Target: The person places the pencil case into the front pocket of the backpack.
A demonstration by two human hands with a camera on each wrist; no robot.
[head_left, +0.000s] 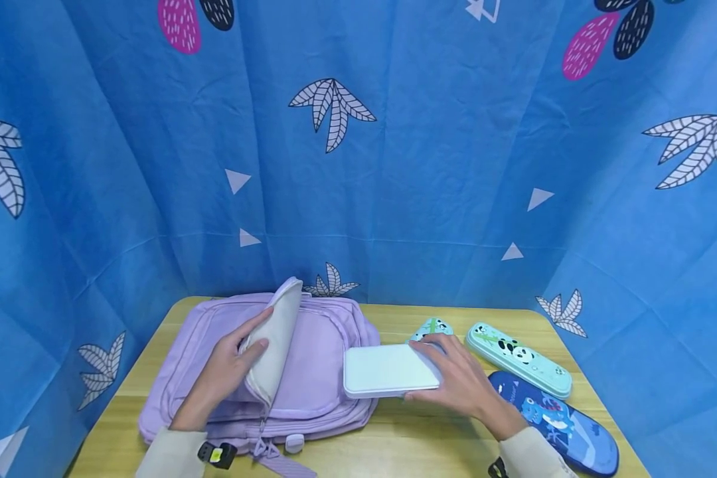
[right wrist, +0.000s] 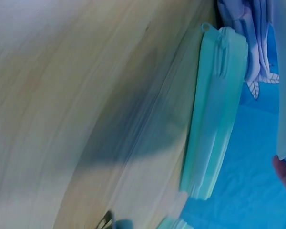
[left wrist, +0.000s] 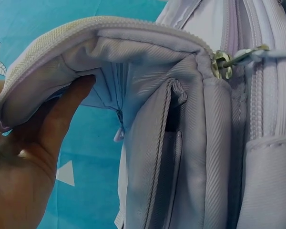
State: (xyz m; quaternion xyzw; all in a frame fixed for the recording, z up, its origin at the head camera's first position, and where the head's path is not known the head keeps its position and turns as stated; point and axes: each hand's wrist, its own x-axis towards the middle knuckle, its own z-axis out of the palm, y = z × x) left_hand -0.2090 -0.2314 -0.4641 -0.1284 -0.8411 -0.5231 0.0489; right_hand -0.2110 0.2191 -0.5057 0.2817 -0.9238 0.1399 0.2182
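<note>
A lilac backpack (head_left: pixel 311 358) lies on the table with its front pocket unzipped. My left hand (head_left: pixel 233 362) grips the pocket's flap (head_left: pixel 277 338), thumb on the pale lining and fingers behind, and holds it raised. In the left wrist view the lining shows an inner slip pocket (left wrist: pixel 150 157), and a metal zipper pull (left wrist: pixel 222 64) sits at the corner of the opening. My right hand (head_left: pixel 454 375) grips one end of a pale mint pencil case (head_left: pixel 388 370), held level above the table, its other end overlapping the backpack's right side. Only a fingertip (right wrist: pixel 285 174) shows in the right wrist view.
Right of my right hand lie a mint panda pencil case (head_left: pixel 520 358) and a dark blue dinosaur pencil case (head_left: pixel 558 421). Another mint panda case (head_left: pixel 433 325) lies partly hidden behind that hand. A blue patterned curtain (head_left: pixel 394 166) hangs around the wooden table (head_left: pixel 394 445).
</note>
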